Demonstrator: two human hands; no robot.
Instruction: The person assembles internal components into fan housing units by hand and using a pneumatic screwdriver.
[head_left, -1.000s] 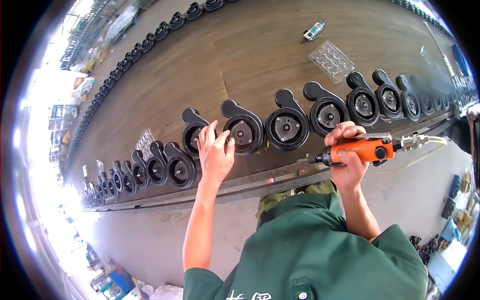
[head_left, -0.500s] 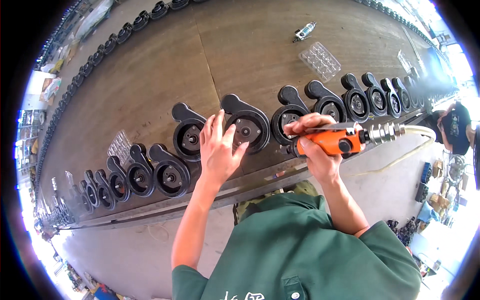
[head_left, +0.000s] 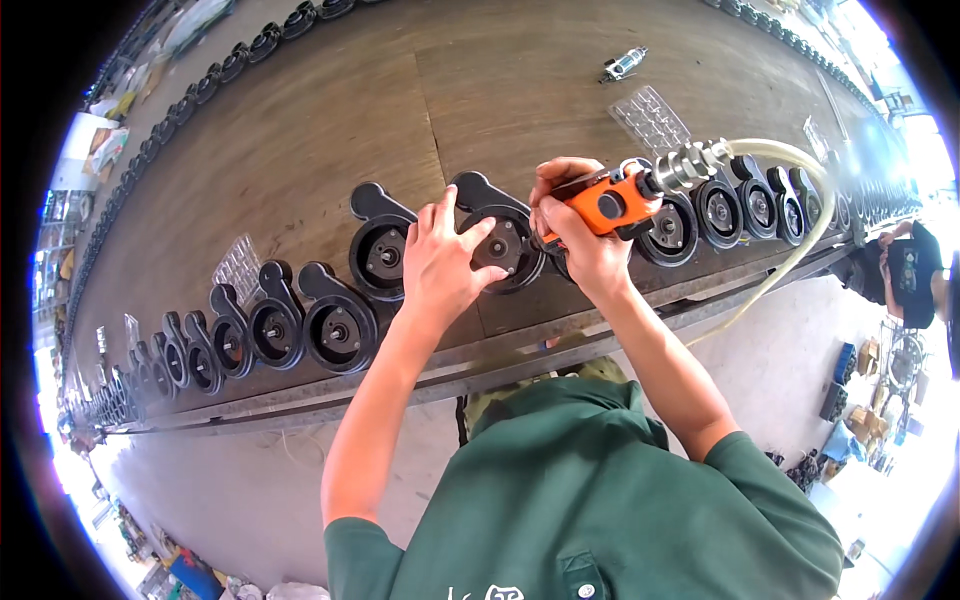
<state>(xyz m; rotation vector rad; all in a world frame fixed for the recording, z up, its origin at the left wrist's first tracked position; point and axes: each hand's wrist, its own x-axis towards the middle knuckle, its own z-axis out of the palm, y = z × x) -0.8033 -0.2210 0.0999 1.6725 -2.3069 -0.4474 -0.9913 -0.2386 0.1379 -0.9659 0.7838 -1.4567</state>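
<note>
Orange power tool (head_left: 612,206) tight in right hand (head_left: 580,235), splayed left hand (head_left: 440,266) on black housing (head_left: 513,252)

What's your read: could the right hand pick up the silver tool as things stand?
Probably not: the right hand is wrapped around the orange power tool, and the silver tool lies beyond the clear tray.

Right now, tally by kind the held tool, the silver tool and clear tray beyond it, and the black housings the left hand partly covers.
Orange tool in the right hand: 1
Silver tool on the bench: 1
Clear tray near the silver tool: 1
Black housings partly behind the left hand: 2
Total: 5
</note>
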